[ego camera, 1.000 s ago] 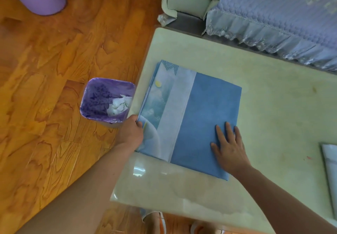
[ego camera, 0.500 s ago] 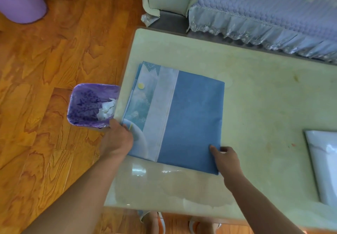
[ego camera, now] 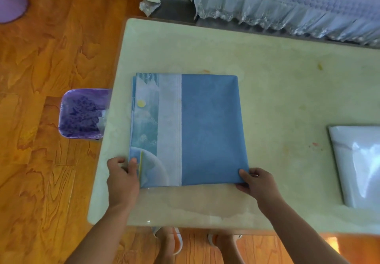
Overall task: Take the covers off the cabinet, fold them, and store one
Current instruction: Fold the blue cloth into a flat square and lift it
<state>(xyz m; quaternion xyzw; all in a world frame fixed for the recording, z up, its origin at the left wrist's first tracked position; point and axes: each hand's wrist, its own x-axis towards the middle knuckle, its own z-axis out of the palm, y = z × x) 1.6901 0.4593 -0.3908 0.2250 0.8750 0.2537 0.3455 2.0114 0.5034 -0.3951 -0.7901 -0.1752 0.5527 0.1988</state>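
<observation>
Both hands pinch the folded cover (ego camera: 205, 130) at its near corners: left hand (ego camera: 122, 178), right hand (ego camera: 258, 183). Judged ready for another fold, near the table (ego camera: 277, 91) front edge.

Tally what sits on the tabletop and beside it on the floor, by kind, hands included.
Folded blue cover: 1
Glossy white folded item, cut off at the right edge: 1
Purple-lined bin on the floor: 1
Hands: 2, left hand and right hand, each with a grip on a near corner of the blue cover
Total: 5
</observation>
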